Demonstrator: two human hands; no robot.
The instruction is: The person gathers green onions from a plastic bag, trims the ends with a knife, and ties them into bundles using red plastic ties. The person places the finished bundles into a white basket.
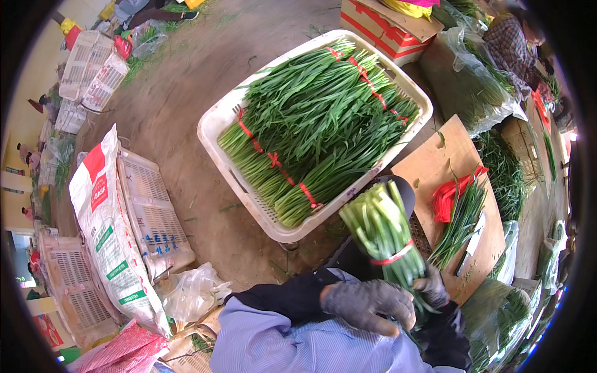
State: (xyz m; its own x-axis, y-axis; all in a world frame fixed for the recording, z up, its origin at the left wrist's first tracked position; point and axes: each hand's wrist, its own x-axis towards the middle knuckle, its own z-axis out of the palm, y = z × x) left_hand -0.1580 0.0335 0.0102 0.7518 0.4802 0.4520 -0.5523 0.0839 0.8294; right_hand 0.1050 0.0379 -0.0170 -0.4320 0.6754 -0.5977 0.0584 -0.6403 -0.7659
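Observation:
A bunch of green garlic chives (380, 224) stands tilted before me, its pale cut ends up and a red tie (392, 254) around its middle. My right hand (431, 286), in a grey glove, grips its leafy lower part. My left hand (368, 304), gloved alike, is beside the leaves with fingers bent; whether a leaf is between them cannot be told. Ahead, a white plastic crate (275, 228) holds several tied chive bunches (322, 121), cut ends outward along two opposite sides and leaves meeting in the middle.
On a wooden board (419, 163) at right lie red ties (450, 196), loose chives (459, 224) and a knife (472, 242). Large plastic bags of chives (471, 84) stand beyond. Crates (154, 205) and a white sack (116, 224) are at left. Another person (510, 46) sits at upper right.

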